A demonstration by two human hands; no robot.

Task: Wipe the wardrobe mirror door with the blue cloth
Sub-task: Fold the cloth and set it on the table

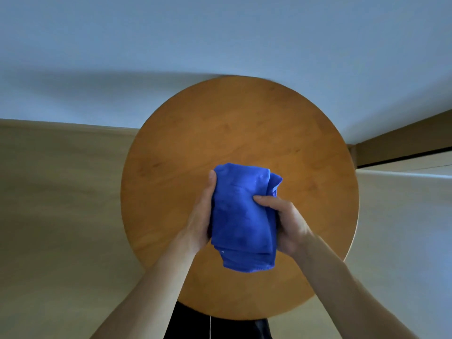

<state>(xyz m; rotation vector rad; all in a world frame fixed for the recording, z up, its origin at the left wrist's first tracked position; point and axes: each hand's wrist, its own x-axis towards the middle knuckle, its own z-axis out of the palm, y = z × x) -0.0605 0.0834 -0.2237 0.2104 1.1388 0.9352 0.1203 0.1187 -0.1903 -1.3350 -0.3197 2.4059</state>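
Gripping cloth (241, 216) over table (220, 123) with left hand (199, 221) curled round one side and right hand (288, 226) pinching the other, likely folding a pad for wiping.

We see a dim indoor scene in soft, even light with a cool bluish cast on the wall (220, 33). A broad, blurry-edged shadow stretches across the wall to the left of the table (244, 133). The tabletop looks matte and warm, darker toward its near edge. The cloth (242, 216) is sharp and strongly saturated. Wide-angle distortion tilts the line where wall meets floor (61, 204) on both sides, and detail turns soft and smeared toward the edges.
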